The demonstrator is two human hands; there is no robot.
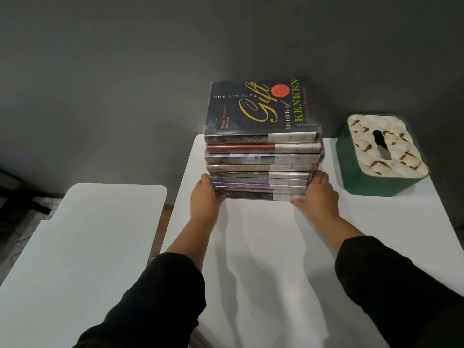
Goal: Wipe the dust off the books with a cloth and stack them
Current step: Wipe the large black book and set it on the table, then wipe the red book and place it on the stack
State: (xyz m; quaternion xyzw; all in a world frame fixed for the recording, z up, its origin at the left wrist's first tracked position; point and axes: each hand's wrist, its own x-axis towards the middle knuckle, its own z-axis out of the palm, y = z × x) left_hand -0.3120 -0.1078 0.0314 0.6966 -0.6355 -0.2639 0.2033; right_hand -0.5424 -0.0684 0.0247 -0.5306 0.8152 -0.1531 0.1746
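White worktop (263,247), matte, set against a dark grey wall (125,71). On it, toward the far edge, stands a stack of books (262,169), eight or so, spines facing the person, each in a glossy clear cover. Stack is roughly squared; upper volumes sit slightly further right than the lower ones.

Top book (261,108): black cover, title readable as "The Little Gift Book of KenKen", gold script, red round seal near the far edge. Second book down has a red spine.

Left hand (204,197) holds the lower left end of the stack, fingers (205,177) curled round the corner of the bottom few books, thumb tucked at the base. Right hand (317,194) does the same on the lower right end, fingers (320,175) wrapped against the side, thumb at the bottom edge. Both grip the stack from opposite sides. Whether the stack rests on the worktop or is lifted clear, I cannot tell.

Both forearms bare to mid-arm, black sleeves (155,297) above.

Right of the stack, near but not touching: green tissue box (381,156) with a cream quilted top and a dark slot.

Second white table (82,247) stands to the left, apart by a narrow gap.
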